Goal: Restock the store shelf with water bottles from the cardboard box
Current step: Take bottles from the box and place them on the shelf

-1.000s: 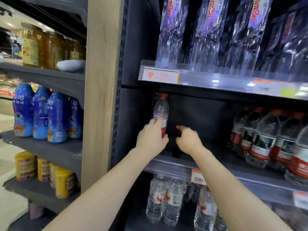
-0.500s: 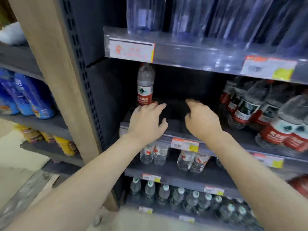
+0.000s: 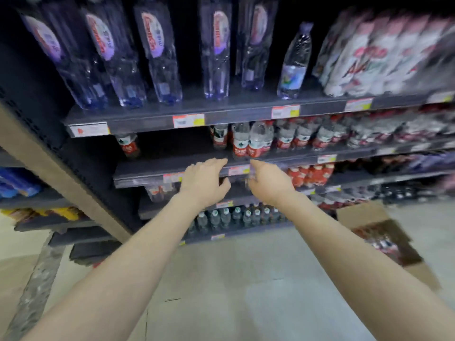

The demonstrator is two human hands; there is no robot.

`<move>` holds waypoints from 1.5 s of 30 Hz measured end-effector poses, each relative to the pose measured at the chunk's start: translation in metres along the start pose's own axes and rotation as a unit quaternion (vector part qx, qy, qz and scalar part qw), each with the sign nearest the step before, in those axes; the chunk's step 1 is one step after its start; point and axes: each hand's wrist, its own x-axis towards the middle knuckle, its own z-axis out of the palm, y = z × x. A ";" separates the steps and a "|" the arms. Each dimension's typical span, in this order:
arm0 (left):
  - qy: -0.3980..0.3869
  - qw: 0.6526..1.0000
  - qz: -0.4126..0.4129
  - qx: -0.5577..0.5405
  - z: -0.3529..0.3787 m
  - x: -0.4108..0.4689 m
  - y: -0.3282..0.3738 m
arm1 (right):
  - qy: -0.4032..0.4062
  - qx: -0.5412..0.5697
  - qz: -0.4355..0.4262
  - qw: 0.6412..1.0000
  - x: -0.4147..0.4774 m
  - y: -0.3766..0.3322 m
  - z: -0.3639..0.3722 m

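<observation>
A single red-labelled water bottle (image 3: pixel 129 145) stands alone at the far left of the dark middle shelf (image 3: pixel 157 166). A row of like bottles (image 3: pixel 248 142) fills that shelf's right part, with a bare gap between. My left hand (image 3: pixel 203 182) and my right hand (image 3: pixel 267 180) hover in front of the shelf's edge, fingers spread, holding nothing. An open cardboard box (image 3: pixel 384 236) with bottles inside sits on the floor at the right, below my right forearm.
Tall purple-labelled bottles (image 3: pixel 155 52) line the top shelf. Lower shelves hold more small bottles (image 3: pixel 236 216). A wooden upright (image 3: pixel 61 178) divides this bay from shelves on the left. Pale floor (image 3: pixel 221 279) lies below my arms.
My left hand let go of the single bottle, which stays at the shelf's left. Both hands drew back from inside the shelf to its front edge. The view pulled back and the box came into sight.
</observation>
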 end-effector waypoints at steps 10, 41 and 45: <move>-0.045 0.996 0.071 -0.018 0.021 -0.004 0.337 | 0.038 -0.040 0.076 0.996 -0.147 0.288 -0.146; -0.324 0.941 -0.056 -0.076 0.425 0.309 0.778 | -0.215 0.035 0.234 0.947 0.018 0.948 -0.090; -0.319 0.919 -0.199 -0.122 0.494 0.305 0.786 | -0.290 0.003 0.198 0.936 0.054 0.996 -0.049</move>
